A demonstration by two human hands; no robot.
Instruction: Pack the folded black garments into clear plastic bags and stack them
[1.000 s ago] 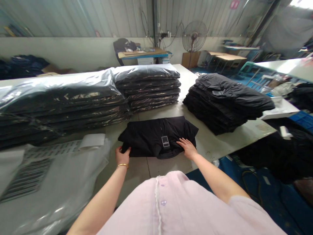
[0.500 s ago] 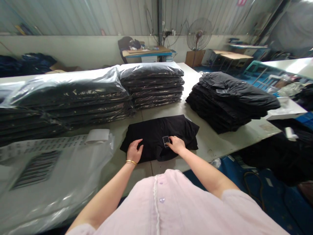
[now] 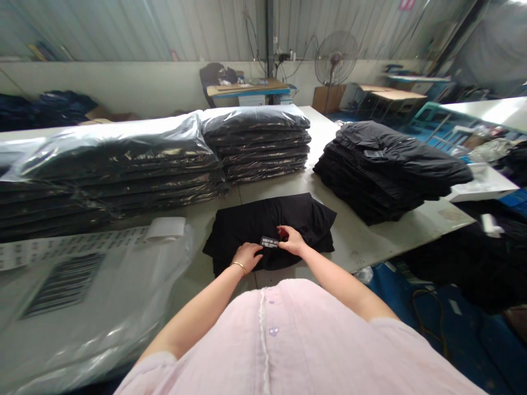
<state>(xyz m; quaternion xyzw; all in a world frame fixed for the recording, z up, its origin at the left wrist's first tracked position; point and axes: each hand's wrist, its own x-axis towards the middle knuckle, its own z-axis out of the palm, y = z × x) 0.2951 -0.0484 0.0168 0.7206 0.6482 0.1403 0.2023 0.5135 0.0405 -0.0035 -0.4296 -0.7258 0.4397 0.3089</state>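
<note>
A folded black garment point(image 3: 242, 222) lies on the table in front of me. A dark hang tag point(image 3: 269, 242) with white lettering rests at its middle, by the near side. My right hand point(image 3: 293, 242) has its thumb and fingers at the tag's right edge, closed on it. Something small and reddish shows between those fingers, too small to make out. Flat on the garment's near left part rests my left hand point(image 3: 247, 257), its fingertips close to the tag's left end and the thumb apart. Whether it touches the tag I cannot tell.
Bagged dark garments stand in stacks, one at the left point(image 3: 123, 148) and one at the back point(image 3: 257, 142). Loose black garments form a pile point(image 3: 391, 164) on the right. Printed plastic bags point(image 3: 123, 285) lie at the near left, below a white paper roll point(image 3: 165, 228).
My left hand has slid right, towards the tag. The tag in my right fingers has moved slightly left and now shows a lettered side instead of a white-framed square.
</note>
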